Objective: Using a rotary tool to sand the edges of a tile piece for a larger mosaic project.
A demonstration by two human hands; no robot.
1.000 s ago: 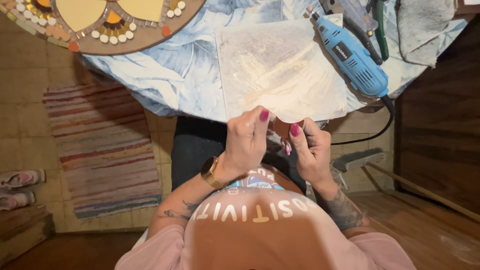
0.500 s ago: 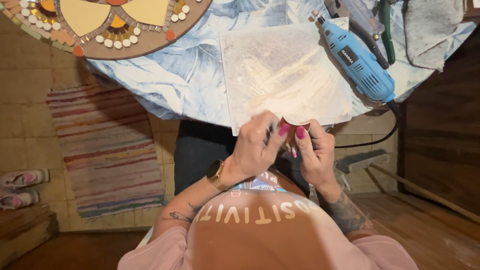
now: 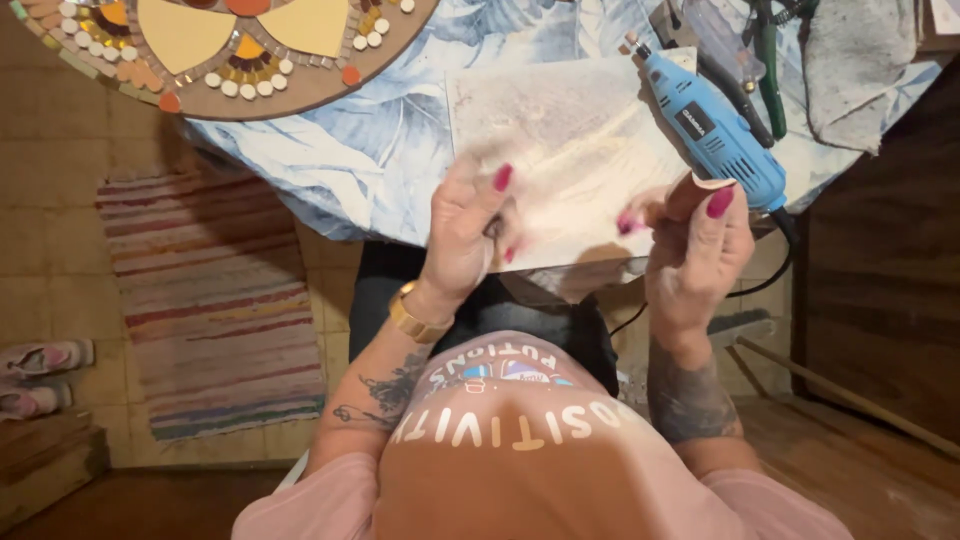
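Tabletop (image 3: 380, 160) with a blue leaf-print cover takes most of the view; on it lie a round mosaic panel (image 3: 215, 55), a pale dusty work sheet (image 3: 580, 140) and a blue rotary tool (image 3: 712, 130); both hands hover over the near edge of that sheet. Left hand (image 3: 462, 235) is curled, thumb and fingers pinched together on a small dark piece (image 3: 493, 228), blurred, too small to name; judged by its size it is light, hard and easy to drop, best gripped by its edges between fingertips. Right hand (image 3: 695, 245) sits just beside the tool's rear end, fingers bent with a thin pale chip (image 3: 705, 182) at the thumb tip; whether it is clamped there I cannot tell; it looks brittle.
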